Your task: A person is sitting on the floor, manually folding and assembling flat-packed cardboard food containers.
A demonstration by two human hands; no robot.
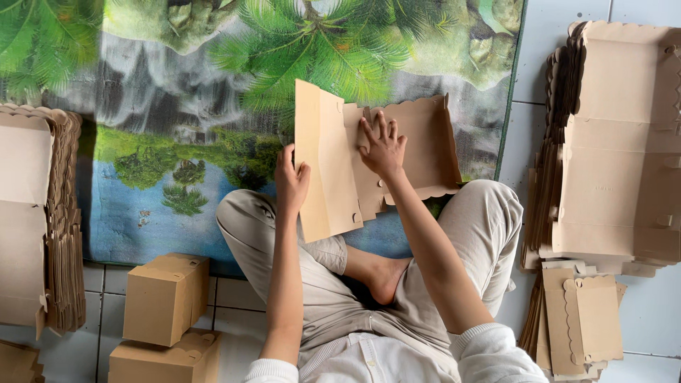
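A flat brown cardboard box blank [418, 145] with scalloped edges lies on the mat in front of my crossed legs. My left hand [291, 181] grips the edge of its left flap [323, 163], which stands folded up. My right hand [383, 145] presses flat on the middle of the blank, fingers spread.
Tall stacks of flat box blanks stand at the right [610, 142] and at the left [35, 220], with a smaller pile [585, 319] at lower right. Two assembled brown boxes [167, 298] sit on the tiled floor at lower left. A landscape-print mat [177, 106] covers the floor ahead.
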